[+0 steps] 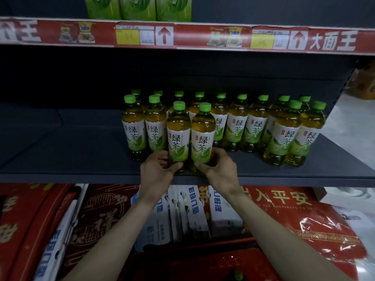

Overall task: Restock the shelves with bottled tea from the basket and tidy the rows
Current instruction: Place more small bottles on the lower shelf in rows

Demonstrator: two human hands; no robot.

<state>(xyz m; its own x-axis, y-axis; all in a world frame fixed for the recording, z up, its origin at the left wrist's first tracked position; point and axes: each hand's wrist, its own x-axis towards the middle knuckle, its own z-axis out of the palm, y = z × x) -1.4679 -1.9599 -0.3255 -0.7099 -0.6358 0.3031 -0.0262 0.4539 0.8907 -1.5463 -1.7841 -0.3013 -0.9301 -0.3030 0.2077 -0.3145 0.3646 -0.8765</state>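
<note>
**Two front bottles being seated at the shelf edge**

Each grip is closing around the base of one bottle: the left hand is wrapping the lower part of the left front bottle, and the right hand is cupping the lower part of the right front bottle. Both bottles are standing upright, side by side and touching or nearly so, just below the centre of the frame, close to the front lip of the dark shelf.

Holding low like this is giving good control for sliding, but it is leaving the tops free to tip, so the push backward should probably be slow and level, with the bases kept flat on the shelf. The labels are facing forward already, which is worth keeping.

Behind them, the rows of green-capped tea bottles are filling the centre and right of the shelf, while the left part is lying bare. Two bottles at the right are sitting forward of their row and leaning a little in the wide-angle view.

At the bottom centre of the frame, the red basket is showing one green cap, so at least one more bottle seems to be waiting.
</note>
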